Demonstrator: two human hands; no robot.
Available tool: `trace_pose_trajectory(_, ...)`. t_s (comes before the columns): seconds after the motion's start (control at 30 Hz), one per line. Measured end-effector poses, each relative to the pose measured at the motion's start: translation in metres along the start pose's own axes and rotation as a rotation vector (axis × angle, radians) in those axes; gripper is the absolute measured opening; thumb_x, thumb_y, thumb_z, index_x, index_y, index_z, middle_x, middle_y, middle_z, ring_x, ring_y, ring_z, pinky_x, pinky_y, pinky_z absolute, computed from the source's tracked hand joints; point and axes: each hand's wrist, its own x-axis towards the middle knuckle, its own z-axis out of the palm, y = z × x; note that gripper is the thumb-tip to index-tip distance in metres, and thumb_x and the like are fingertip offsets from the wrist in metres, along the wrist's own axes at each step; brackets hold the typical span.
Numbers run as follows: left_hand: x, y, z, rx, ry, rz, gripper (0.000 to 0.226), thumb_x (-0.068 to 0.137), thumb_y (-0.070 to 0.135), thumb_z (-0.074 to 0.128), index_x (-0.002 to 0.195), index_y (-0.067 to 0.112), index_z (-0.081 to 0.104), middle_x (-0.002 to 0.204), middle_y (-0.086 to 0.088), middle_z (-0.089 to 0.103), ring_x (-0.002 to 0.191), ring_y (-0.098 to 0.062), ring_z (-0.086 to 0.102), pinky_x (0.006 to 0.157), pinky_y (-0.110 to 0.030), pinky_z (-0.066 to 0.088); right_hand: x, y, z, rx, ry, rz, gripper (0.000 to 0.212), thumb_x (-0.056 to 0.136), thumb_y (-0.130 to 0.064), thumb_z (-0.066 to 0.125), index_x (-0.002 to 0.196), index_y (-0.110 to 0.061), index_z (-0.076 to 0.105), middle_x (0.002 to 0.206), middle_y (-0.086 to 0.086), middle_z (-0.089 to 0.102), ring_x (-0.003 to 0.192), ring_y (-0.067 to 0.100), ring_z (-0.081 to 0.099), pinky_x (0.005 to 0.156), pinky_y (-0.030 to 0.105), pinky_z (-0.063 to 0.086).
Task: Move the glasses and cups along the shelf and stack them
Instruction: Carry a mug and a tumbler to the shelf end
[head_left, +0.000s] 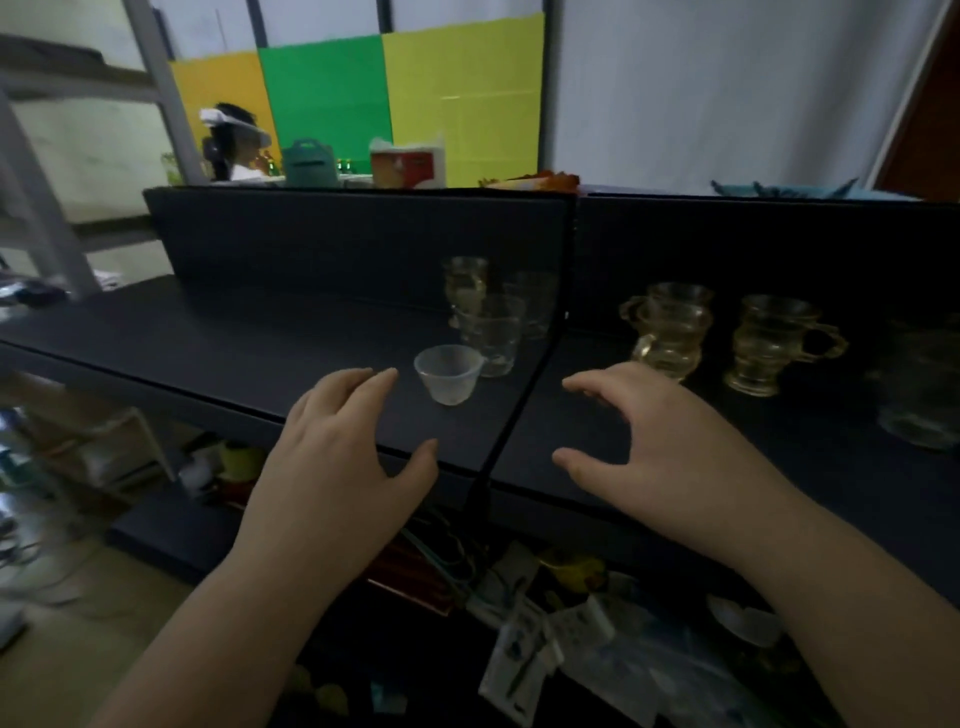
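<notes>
Glasses (488, 332) are waiting on the shelf (260, 343) (nothing held), so the left hand (337, 447), hovering wide-fingered like the right hand (660, 441), should be closing gently on the plastic cup (449, 373).

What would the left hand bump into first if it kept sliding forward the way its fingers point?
Probably the small frosted plastic cup. The left hand hangs open with its fingertips aimed up and right, just short of that cup; the clear glasses stand behind it. Depth is hard to judge from one view.

Dim, softly blurred foreground; bright backdrop; wide-angle bending at edges.
</notes>
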Motion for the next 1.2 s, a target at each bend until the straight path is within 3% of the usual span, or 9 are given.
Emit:
trace_pose_trajectory(0.13,0.023,-0.024,0.010,-0.002,0.009,0.003,0.073,0.082,0.055,0.057,0.146,0.026,0.038,0.143,0.008,0.040,0.134,-0.014,0.033,0.104,-0.029,0.031,0.047,-0.007,0.007,-0.026,0.037,-0.028,0.062,0.083,-0.055,0.066,0.139,-0.037,0.048,0.130,-0.018,0.048,0.118,0.002,0.046,0.094,0.023,0.041)
trace_pose_trajectory(0.43,0.106,-0.072,0.030,-0.028,0.029,0.038,0.072,0.082,0.058,0.053,0.146,0.029,0.037,0.142,0.014,0.037,0.133,-0.009,0.032,0.100,-0.024,0.028,0.137,-0.012,0.023,-0.149,0.047,-0.085,0.062,0.082,-0.060,0.056,0.138,-0.033,0.048,0.125,-0.012,0.049,0.115,0.009,0.048,0.096,0.029,0.044)
trace_pose_trajectory(0.57,0.142,-0.094,0.043,-0.103,-0.041,0.071,0.074,0.080,0.059,0.051,0.146,0.029,0.037,0.142,0.014,0.038,0.132,-0.008,0.035,0.102,-0.027,0.032,0.166,-0.014,0.037,-0.178,0.064,0.011,0.071,0.082,-0.067,0.052,0.142,-0.031,0.045,0.130,-0.009,0.047,0.121,0.012,0.045,0.097,0.030,0.042)
trace_pose_trajectory(0.77,0.213,-0.109,0.062,-0.177,-0.166,0.216,0.075,0.083,0.057,0.056,0.148,0.030,0.031,0.149,0.008,0.032,0.134,-0.013,0.035,0.106,-0.029,0.033,0.191,-0.021,0.060,-0.248,-0.068,0.301,0.096,0.076,-0.082,0.049,0.153,-0.029,0.028,0.149,-0.002,0.037,0.129,0.016,0.043,0.100,0.032,0.043)
trace_pose_trajectory(0.9,0.261,-0.110,0.075,-0.242,-0.290,0.264,0.079,0.083,0.060,0.058,0.150,0.032,0.026,0.152,0.006,0.029,0.135,-0.016,0.034,0.107,-0.033,0.034,0.194,-0.025,0.073,-0.181,-0.021,0.436,0.094,0.075,-0.077,0.058,0.149,-0.026,0.033,0.141,-0.005,0.042,0.118,0.011,0.049,0.092,0.026,0.044)
trace_pose_trajectory(1.03,0.298,-0.103,0.096,-0.273,-0.381,0.303,0.085,0.080,0.057,0.064,0.150,0.028,0.025,0.153,0.001,0.027,0.134,-0.019,0.035,0.105,-0.035,0.035,0.200,-0.027,0.079,-0.140,0.060,0.509,0.082,0.070,-0.073,0.066,0.136,-0.027,0.047,0.113,-0.011,0.043,0.097,0.006,0.048,0.081,0.024,0.041)
trace_pose_trajectory(1.2,0.323,-0.091,0.123,-0.372,-0.510,0.261,0.093,0.078,0.051,0.069,0.152,0.032,0.017,0.154,-0.004,0.021,0.130,-0.023,0.039,0.090,-0.027,0.036,0.207,-0.028,0.080,-0.137,0.121,0.525,0.096,0.061,-0.075,0.069,0.139,-0.023,0.051,0.109,-0.013,0.047,0.095,0.007,0.054,0.080,0.025,0.046)
